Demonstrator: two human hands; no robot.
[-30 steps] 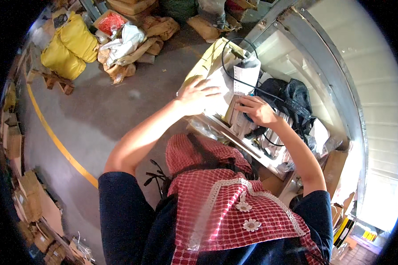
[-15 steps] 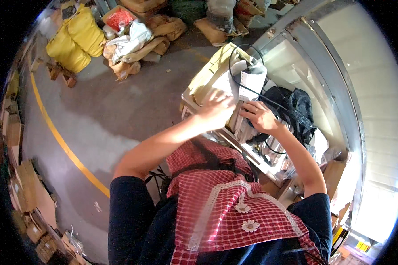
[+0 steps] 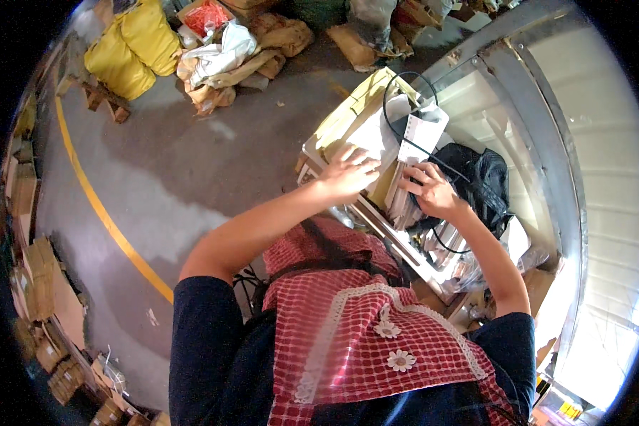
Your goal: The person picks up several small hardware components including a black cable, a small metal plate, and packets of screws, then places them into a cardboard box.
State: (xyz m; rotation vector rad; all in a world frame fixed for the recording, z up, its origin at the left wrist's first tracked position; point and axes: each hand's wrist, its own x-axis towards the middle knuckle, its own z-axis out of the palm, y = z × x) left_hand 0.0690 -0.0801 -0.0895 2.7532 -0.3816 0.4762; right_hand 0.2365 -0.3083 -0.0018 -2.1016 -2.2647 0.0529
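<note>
My left hand [image 3: 349, 174] lies over the white sheets [image 3: 373, 138] at the front of a cluttered bench, its fingers slightly spread and nothing visible in them. Just right of it, my right hand [image 3: 434, 192] rests with bent, parted fingers at the top of a stack of flat pale pieces [image 3: 401, 208]. A white card with a row of small marks [image 3: 422, 133] leans right behind my fingers. Over it loops a thin black cable [image 3: 385, 106]. Yellowish padded material [image 3: 355, 103] covers the bench's far left part.
A black mesh bag [image 3: 486, 174] sits against the metal-framed wall panel [image 3: 539, 92] on the right. Yellow sacks [image 3: 131, 53] and crumpled brown sacks [image 3: 270, 57] lie at the back. Cardboard boxes [image 3: 42, 284] line the left, past a yellow floor line [image 3: 110, 220].
The view has shifted slightly, so the bench sits a little farther right. My left hand's fingers have spread over the white sheets; my right hand stays by the stack.
</note>
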